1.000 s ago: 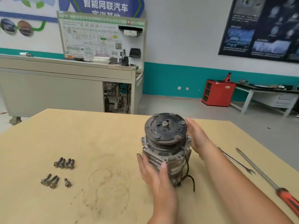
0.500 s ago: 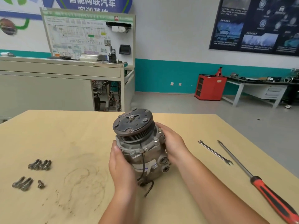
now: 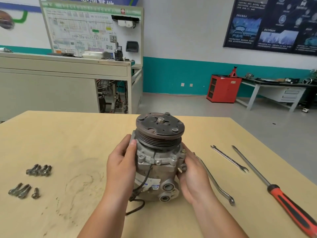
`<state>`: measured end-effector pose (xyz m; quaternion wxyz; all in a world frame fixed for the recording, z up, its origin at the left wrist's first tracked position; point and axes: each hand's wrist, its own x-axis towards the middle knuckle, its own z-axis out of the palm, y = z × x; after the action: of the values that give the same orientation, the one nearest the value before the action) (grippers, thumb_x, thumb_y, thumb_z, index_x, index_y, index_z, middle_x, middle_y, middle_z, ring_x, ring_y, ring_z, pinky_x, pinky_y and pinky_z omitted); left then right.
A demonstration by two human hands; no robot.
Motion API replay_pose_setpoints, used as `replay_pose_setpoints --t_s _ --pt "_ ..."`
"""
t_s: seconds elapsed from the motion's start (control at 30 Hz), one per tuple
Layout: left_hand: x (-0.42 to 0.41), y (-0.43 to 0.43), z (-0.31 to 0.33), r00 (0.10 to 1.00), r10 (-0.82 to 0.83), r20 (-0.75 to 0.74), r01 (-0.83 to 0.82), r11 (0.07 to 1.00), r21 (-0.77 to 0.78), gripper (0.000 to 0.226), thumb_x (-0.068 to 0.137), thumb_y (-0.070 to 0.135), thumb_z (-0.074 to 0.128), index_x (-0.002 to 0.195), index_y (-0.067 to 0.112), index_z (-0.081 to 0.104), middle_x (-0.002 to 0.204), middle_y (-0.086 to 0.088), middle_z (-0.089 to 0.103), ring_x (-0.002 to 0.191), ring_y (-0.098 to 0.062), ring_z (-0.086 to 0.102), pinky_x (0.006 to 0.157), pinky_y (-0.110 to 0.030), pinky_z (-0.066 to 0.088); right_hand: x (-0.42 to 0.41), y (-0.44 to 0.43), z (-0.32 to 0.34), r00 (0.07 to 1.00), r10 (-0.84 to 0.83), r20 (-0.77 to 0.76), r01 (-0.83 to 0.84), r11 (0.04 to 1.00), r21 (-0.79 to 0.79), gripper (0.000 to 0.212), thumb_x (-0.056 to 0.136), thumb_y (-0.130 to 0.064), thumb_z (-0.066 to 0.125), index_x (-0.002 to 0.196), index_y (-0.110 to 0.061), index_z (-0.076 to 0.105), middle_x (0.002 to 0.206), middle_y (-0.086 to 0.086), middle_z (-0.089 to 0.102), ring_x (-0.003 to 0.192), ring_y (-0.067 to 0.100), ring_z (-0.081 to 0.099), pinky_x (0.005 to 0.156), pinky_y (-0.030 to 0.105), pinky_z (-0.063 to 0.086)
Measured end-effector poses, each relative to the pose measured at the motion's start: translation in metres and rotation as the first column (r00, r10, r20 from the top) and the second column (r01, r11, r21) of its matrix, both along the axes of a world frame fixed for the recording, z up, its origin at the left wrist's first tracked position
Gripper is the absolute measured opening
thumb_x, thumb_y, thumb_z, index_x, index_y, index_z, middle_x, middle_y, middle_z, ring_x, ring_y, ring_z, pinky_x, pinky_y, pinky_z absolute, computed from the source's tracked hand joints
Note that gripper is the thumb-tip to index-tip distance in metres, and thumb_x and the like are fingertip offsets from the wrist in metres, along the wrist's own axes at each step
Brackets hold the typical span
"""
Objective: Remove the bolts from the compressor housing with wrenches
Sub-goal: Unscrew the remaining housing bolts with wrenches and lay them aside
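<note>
The grey compressor (image 3: pixel 157 162) with its dark pulley on top is tilted between my two hands above the wooden table (image 3: pixel 68 138). My left hand (image 3: pixel 121 166) grips its left side, thumb against the housing under the pulley. My right hand (image 3: pixel 193 176) grips the right side, fingers curled round the flange. A black cable hangs from the housing to the table. Two groups of removed bolts lie at the left: several bolts (image 3: pixel 39 170) and, nearer me, three more bolts (image 3: pixel 23 191). A ring wrench (image 3: pixel 215 181) lies just right of my right hand, an open-end wrench (image 3: pixel 229 158) further right.
A long screwdriver with a red and black handle (image 3: pixel 281 191) lies along the table's right edge. Dark smudges mark the tabletop (image 3: pixel 82 184) left of the compressor. Behind the table stand a grey training bench (image 3: pixel 65 83), a red cabinet (image 3: pixel 223 88) and a grey workbench (image 3: pixel 277 93).
Both hands closed on the compressor and lifted it into a tilt. It has turned, so its two ports now face me.
</note>
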<state>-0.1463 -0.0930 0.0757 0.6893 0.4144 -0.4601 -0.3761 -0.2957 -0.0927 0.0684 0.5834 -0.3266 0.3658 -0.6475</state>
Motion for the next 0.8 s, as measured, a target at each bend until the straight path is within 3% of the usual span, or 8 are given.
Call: replay_pose_setpoints --t_s 0.1,0.3,0.43,0.53,0.6,0.67,0.73,0.8 --pt "-0.003 -0.004 0.009 0.991 -0.022 0.131 0.024 1.000 -0.014 0.030 0.099 0.022 0.052 0.125 0.015 0.064 0.125 0.004 0.065 0.120 -0.007 0.056 0.106 -0.038 0.043 -0.002 0.010 -0.005 0.997 -0.031 0.071 0.033 0.999 -0.018 0.034 0.099 -0.010 0.037 0.127 -0.012 0.056 0.115 0.002 0.068 0.100 0.011 0.066 0.067 0.020 0.055" --pt "0.002 -0.009 0.016 0.982 -0.064 0.178 0.075 0.995 -0.059 0.041 0.100 0.012 0.045 0.088 0.037 0.075 0.099 0.015 0.073 0.100 0.000 0.064 0.090 -0.025 0.050 -0.001 0.016 -0.011 0.999 -0.026 -0.029 0.024 0.997 -0.069 0.036 0.098 -0.012 0.039 0.127 -0.025 0.055 0.121 -0.012 0.064 0.108 0.002 0.061 0.081 0.020 0.048" --pt "0.004 -0.010 0.016 0.985 -0.043 0.169 0.050 0.998 -0.034 0.032 0.099 0.015 0.047 0.102 0.035 0.071 0.108 0.016 0.071 0.109 0.001 0.062 0.096 -0.024 0.048 -0.032 0.009 -0.011 0.937 -0.009 -0.348 -0.015 0.998 -0.065 0.025 0.096 -0.017 0.045 0.110 -0.031 0.061 0.109 -0.010 0.068 0.089 -0.002 0.064 0.067 0.015 0.048" --pt "0.001 -0.010 0.015 0.978 -0.029 0.208 0.032 0.999 -0.012 0.026 0.099 0.020 0.049 0.114 0.026 0.069 0.113 0.014 0.070 0.111 0.003 0.059 0.101 -0.028 0.045 -0.078 -0.009 -0.010 0.518 -0.183 -0.836 0.213 0.974 -0.081 0.022 0.091 -0.025 0.057 0.113 -0.029 0.055 0.124 0.000 0.055 0.102 0.008 0.057 0.079 0.023 0.042" --pt "0.000 -0.009 0.015 0.977 -0.015 0.213 0.015 1.000 0.001 0.027 0.098 0.022 0.050 0.118 0.023 0.068 0.114 0.013 0.069 0.111 0.003 0.059 0.102 -0.030 0.044 -0.106 -0.022 -0.012 0.099 0.001 -0.995 0.267 0.963 0.027 0.039 0.086 -0.043 0.058 0.120 -0.026 0.051 0.125 0.000 0.049 0.109 0.015 0.051 0.081 0.027 0.040" --pt "0.000 -0.008 0.015 0.975 -0.016 0.221 0.011 1.000 0.023 0.029 0.098 0.024 0.050 0.121 0.020 0.067 0.118 0.011 0.068 0.114 0.000 0.058 0.104 -0.034 0.043 -0.120 -0.032 -0.013 -0.175 0.232 -0.957 0.290 0.941 0.175 0.048 0.081 -0.058 0.055 0.116 -0.025 0.050 0.114 -0.004 0.053 0.101 0.015 0.053 0.074 0.027 0.041" --pt "0.002 -0.006 0.016 0.971 -0.036 0.235 0.027 0.999 0.038 0.029 0.098 0.025 0.050 0.123 0.021 0.066 0.119 0.012 0.067 0.115 0.000 0.058 0.105 -0.034 0.043 -0.123 -0.041 -0.017 -0.329 0.304 -0.894 0.262 0.939 0.223 0.045 0.080 -0.056 0.055 0.109 -0.022 0.052 0.106 -0.005 0.057 0.093 0.016 0.055 0.069 0.027 0.041" --pt "0.005 -0.003 0.018 0.960 -0.083 0.266 0.072 0.996 0.051 0.028 0.098 0.023 0.050 0.122 0.025 0.065 0.118 0.014 0.067 0.114 0.001 0.057 0.104 -0.033 0.043 -0.123 -0.051 -0.023 -0.357 0.262 -0.897 0.224 0.956 0.190 0.030 0.084 -0.040 0.055 0.104 -0.018 0.054 0.104 -0.001 0.059 0.089 0.018 0.057 0.067 0.026 0.040"
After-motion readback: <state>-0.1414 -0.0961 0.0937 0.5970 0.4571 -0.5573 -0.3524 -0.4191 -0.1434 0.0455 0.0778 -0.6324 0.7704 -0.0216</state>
